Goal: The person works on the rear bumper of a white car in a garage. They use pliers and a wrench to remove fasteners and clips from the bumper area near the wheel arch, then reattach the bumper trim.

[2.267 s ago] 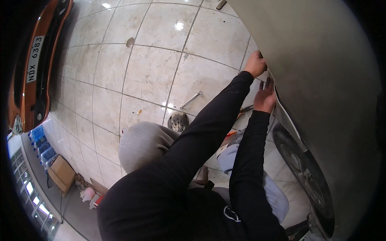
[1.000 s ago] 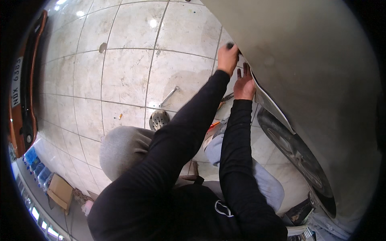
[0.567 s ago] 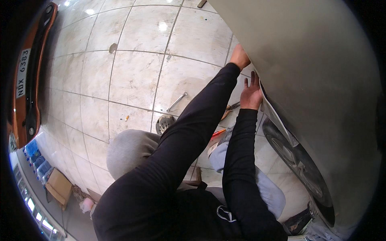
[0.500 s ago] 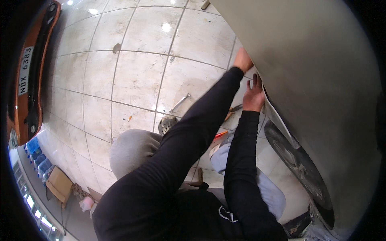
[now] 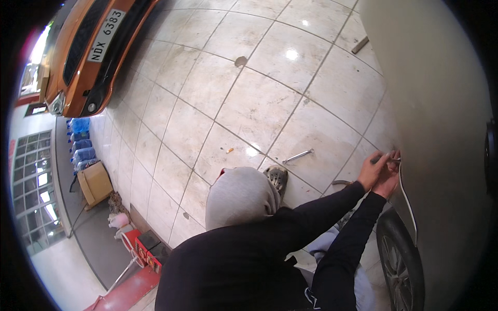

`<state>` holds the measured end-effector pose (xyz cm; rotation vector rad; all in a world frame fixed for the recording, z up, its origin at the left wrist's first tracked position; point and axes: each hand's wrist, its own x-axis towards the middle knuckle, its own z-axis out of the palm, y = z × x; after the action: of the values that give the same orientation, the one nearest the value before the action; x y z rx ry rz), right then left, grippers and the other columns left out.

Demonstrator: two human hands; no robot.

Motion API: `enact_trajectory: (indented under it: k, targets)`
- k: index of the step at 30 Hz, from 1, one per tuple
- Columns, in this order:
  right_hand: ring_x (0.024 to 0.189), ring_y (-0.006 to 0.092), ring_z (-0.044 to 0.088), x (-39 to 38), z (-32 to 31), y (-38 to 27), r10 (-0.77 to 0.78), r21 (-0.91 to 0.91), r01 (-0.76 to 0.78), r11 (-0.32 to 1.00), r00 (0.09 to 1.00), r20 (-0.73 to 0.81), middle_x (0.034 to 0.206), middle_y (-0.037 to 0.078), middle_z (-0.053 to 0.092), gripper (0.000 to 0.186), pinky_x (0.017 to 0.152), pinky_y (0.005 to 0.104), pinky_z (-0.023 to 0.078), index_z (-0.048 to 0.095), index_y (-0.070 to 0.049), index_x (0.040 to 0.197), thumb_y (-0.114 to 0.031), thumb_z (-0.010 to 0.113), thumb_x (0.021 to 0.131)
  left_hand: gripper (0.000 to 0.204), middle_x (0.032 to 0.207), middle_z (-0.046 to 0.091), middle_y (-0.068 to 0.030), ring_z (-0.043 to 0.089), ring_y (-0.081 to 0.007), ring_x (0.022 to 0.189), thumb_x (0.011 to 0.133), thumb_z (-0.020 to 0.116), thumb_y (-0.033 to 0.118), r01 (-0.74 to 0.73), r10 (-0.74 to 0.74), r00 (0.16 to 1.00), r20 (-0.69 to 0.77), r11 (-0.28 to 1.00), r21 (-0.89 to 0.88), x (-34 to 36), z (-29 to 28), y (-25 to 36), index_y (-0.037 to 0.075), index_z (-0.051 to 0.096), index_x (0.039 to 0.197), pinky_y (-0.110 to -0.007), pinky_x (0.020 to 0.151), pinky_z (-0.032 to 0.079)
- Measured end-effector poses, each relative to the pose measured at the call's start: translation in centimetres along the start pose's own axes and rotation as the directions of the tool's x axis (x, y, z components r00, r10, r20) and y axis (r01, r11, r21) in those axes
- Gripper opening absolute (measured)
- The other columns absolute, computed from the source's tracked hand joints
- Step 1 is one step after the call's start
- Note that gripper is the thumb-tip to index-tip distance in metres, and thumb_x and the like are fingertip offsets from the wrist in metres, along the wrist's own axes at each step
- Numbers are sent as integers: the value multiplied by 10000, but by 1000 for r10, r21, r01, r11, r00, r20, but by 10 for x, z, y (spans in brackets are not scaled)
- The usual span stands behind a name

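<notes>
At the lower edge of a beige car body panel [image 5: 441, 129], both my hands work close together. My left hand [image 5: 369, 173] is closed around a small tool [image 5: 376, 159] with a dark handle; a metal part shows by the panel edge, but its exact kind is not clear. Just beside and below it, my right hand [image 5: 385, 184] has its fingers curled up against the panel edge, and what they grip is hidden. A pale trim strip [image 5: 409, 205] runs down from the hands toward the car's wheel [image 5: 398, 264].
On the tiled floor lie a combination wrench [image 5: 298, 156], a dark curved tool [image 5: 341, 182], a cigarette butt [image 5: 230, 150] and a short bar [image 5: 360, 45]. An orange car [image 5: 85, 67] stands far left, with blue water bottles [image 5: 82, 150] and a cardboard box [image 5: 94, 184] nearby.
My view has swung, so the floor and orange car appear shifted right. Both hands have come together at the panel edge; the right hand's spread fingers are now curled, and a tool shows in the left.
</notes>
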<state>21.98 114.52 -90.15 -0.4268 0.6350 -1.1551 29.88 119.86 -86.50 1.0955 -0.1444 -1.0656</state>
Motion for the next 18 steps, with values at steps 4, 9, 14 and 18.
enact_trajectory:
  k: [4,9,14,18]
  targets:
    - [1417,255,337,-14,60,18,61,21,-60,998,997,-56,1505,89,445,522,1179,435,214,484,-86,1406,-397,467,987,308,671,599,-28,532,-107,593,922,626,283,22,-47,992,118,980,200,91,-3,74,-7,669,828,-288,533,429]
    - [1422,242,323,-6,29,9,40,5,-40,999,997,-61,1468,75,488,560,1169,481,200,451,-111,1438,-435,462,981,365,623,582,-38,514,-114,548,950,587,314,-15,-9,994,106,975,220,61,2,59,-15,650,803,-313,502,418]
    - [1453,240,272,-15,10,-2,80,-16,-84,996,982,-171,1496,69,455,544,1191,463,173,428,-102,1456,-411,400,1009,347,900,672,-54,577,-101,854,979,590,304,-142,142,990,-20,990,-14,-26,6,1,-37,639,945,-331,729,469]
    - [1478,227,218,-19,26,-3,8,-130,-16,991,998,-64,1528,80,418,544,1203,450,141,372,-106,1487,-390,375,1023,324,807,683,-81,609,-131,739,961,574,247,32,-61,988,142,980,198,64,7,45,-71,639,980,-323,650,484]
